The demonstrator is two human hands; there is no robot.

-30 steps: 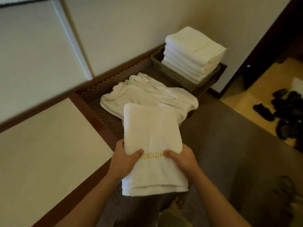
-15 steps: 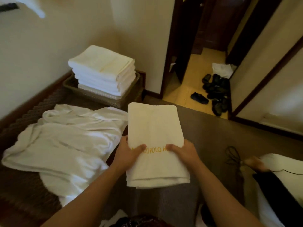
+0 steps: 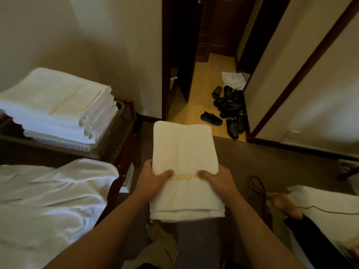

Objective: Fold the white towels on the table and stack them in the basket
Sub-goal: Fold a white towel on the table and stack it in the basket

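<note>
Both hands — left hand (image 3: pixel 153 181), right hand (image 3: pixel 217 181) — grip a soft, rectangular folded towel (image 3: pixel 184 152), now nearer the woven basket (image 3: pixel 118 136) than before.

The folded towel (image 3: pixel 184 167) has been carried off the table, beside the basket (image 3: pixel 114 131).

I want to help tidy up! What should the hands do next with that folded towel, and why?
Probably carry the folded towel leftward and lay it on the stack in the basket. Both the left hand and right hand already grip it, folded and clear of the table.
</note>
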